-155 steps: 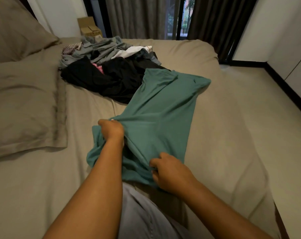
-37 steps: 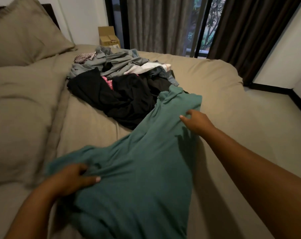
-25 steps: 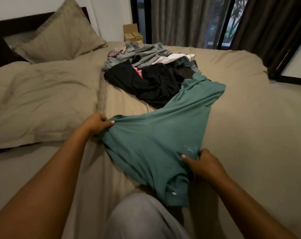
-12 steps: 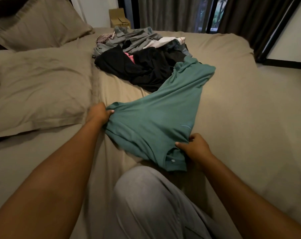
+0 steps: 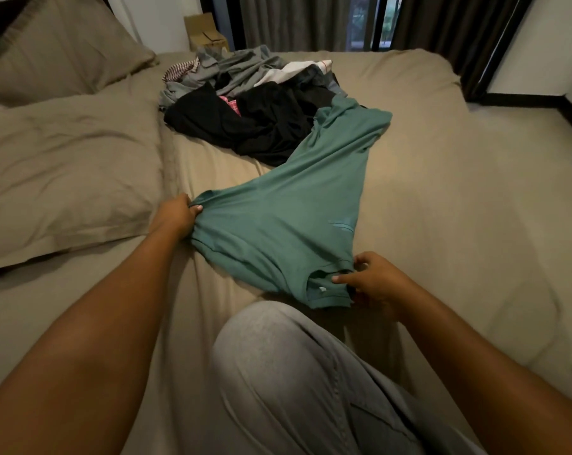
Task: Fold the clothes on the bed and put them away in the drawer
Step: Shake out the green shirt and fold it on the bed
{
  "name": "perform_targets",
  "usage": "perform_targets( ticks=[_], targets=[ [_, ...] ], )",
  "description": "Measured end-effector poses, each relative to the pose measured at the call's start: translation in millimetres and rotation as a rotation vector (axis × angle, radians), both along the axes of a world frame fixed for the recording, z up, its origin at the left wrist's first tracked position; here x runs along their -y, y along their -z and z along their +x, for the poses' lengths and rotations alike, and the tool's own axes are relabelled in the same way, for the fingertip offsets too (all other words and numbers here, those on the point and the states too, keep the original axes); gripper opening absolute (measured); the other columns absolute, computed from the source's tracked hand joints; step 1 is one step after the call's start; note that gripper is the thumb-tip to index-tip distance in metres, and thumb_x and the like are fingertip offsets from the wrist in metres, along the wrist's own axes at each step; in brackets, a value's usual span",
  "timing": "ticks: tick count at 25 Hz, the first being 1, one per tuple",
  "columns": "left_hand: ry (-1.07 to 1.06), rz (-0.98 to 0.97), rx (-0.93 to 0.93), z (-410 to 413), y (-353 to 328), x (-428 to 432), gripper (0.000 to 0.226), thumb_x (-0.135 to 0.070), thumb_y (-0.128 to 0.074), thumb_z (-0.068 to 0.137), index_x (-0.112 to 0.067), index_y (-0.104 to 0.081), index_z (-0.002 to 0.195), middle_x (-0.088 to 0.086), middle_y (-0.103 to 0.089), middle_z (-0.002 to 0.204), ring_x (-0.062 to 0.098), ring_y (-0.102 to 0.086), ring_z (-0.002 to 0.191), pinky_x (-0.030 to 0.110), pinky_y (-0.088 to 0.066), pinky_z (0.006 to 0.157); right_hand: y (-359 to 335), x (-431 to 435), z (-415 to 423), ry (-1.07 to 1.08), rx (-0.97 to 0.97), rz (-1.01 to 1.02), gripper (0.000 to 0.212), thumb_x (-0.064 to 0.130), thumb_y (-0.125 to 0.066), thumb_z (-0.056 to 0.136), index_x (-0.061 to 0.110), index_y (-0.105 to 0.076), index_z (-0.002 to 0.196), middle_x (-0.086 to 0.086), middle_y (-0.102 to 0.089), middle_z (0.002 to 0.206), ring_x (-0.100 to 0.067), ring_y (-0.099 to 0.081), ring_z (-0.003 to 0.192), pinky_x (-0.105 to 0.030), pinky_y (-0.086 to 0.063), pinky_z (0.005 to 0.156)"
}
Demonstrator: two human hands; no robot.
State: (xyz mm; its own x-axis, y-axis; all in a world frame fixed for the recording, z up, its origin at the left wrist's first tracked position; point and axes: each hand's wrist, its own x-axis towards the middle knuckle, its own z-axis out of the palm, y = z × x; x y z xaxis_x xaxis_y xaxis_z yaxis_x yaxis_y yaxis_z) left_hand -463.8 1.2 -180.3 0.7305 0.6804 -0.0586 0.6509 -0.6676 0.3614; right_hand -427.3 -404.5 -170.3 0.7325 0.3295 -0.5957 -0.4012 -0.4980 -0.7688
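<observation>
Your left hand [image 5: 176, 213] and right hand [image 5: 373, 280] both pinch the teal shirt [image 5: 287, 218], whose far end overlaps the black garment [image 5: 255, 126], risking a snagged, crooked fold.

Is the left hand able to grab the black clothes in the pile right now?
Probably not right away. The left hand grips an edge of the green shirt, and the black clothes lie farther up the bed. Nothing blocks the way, so letting go and leaning forward would likely do it.

Text: none legible.
The small white neck tag [image 5: 322, 289] on the teal cotton shirt [image 5: 287, 218] is too small to read; the brown cardboard box [image 5: 203, 31] shows nothing readable.
</observation>
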Motion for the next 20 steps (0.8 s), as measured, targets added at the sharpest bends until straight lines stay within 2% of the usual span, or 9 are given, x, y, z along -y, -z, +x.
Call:
perform_targets(
  ticks=[3, 5, 7, 10, 13, 16, 20],
  targets=[
    [0.036, -0.012, -0.014, -10, 1, 1, 0.027, -0.033, -0.06, 0.099, -0.006, -0.056, 0.099, 0.027, -0.064, 0.113, 0.04, -0.059, 0.104, 0.034, -0.036, 0.075, -1, 21, 3, 0.02, -0.024, 0.001, 0.03, 0.011, -0.077, 0.087, 0.004, -0.06, 0.11, -0.015, -0.066, 0.087, -0.017, -0.057, 0.055, -0.033, -0.058, 0.055],
    [0.066, -0.017, -0.014, -12, 0, 5, 0.032, -0.032, -0.063, 0.098, -0.003, -0.059, 0.11, 0.025, -0.064, 0.117, 0.039, -0.059, 0.108, 0.034, -0.037, 0.078, -2, 32, 5, 0.013, -0.026, -0.006, 0.025, 0.013, -0.075, 0.089, 0.001, -0.064, 0.107, -0.014, -0.066, 0.08, -0.018, -0.056, 0.056, -0.032, -0.055, 0.056],
    [0.083, -0.021, -0.014, -10, -2, 10, 0.042, -0.041, -0.062, 0.097, -0.005, -0.058, 0.116, 0.022, -0.064, 0.119, 0.038, -0.06, 0.108, 0.036, -0.042, 0.082, -2, 34, 5, -0.027, -0.019, -0.019, 0.032, 0.029, -0.076, 0.089, 0.002, -0.066, 0.102, -0.012, -0.067, 0.079, -0.018, -0.058, 0.059, -0.032, -0.055, 0.061],
    [0.107, 0.058, -0.104, -4, -5, 18, 0.059, -0.064, -0.05, 0.094, -0.007, -0.064, 0.105, 0.019, -0.068, 0.109, 0.036, -0.063, 0.1, 0.038, -0.046, 0.081, 0, 19, 0, -0.003, -0.003, -0.026, 0.05, 0.052, -0.074, 0.085, 0.004, -0.066, 0.096, -0.009, -0.065, 0.076, -0.02, -0.06, 0.06, -0.029, -0.054, 0.054],
    [0.119, 0.103, -0.128, 3, -6, 32, 0.051, -0.059, -0.054, 0.094, -0.008, -0.061, 0.099, 0.021, -0.069, 0.105, 0.037, -0.063, 0.098, 0.038, -0.046, 0.078, 4, 8, -2, 0.088, 0.069, 0.047, 0.029, 0.037, -0.074, 0.09, 0.008, -0.067, 0.09, -0.01, -0.07, 0.08, -0.022, -0.066, 0.067, -0.029, -0.051, 0.054],
    [0.1, -0.03, -0.028, 9, -12, 47, 0.039, -0.045, -0.056, 0.098, -0.007, -0.054, 0.106, 0.019, -0.065, 0.108, 0.037, -0.061, 0.101, 0.036, -0.039, 0.073, 4, 14, 4, 0.289, 0.012, 0.279, 0.013, 0.019, -0.061, 0.098, 0.007, -0.065, 0.098, -0.014, -0.071, 0.088, -0.027, -0.068, 0.076, -0.03, -0.051, 0.06],
    [0.151, -0.255, 0.011, -8, -14, 69, 0.041, -0.044, -0.066, 0.093, -0.01, -0.054, 0.112, 0.01, -0.064, 0.107, 0.027, -0.061, 0.098, 0.036, -0.043, 0.074, 5, 46, 16, 0.318, 0.157, 0.189, 0.014, 0.013, -0.054, 0.097, 0.005, -0.06, 0.087, -0.012, -0.063, 0.074, -0.024, -0.061, 0.063, -0.028, -0.048, 0.054]
  ],
)
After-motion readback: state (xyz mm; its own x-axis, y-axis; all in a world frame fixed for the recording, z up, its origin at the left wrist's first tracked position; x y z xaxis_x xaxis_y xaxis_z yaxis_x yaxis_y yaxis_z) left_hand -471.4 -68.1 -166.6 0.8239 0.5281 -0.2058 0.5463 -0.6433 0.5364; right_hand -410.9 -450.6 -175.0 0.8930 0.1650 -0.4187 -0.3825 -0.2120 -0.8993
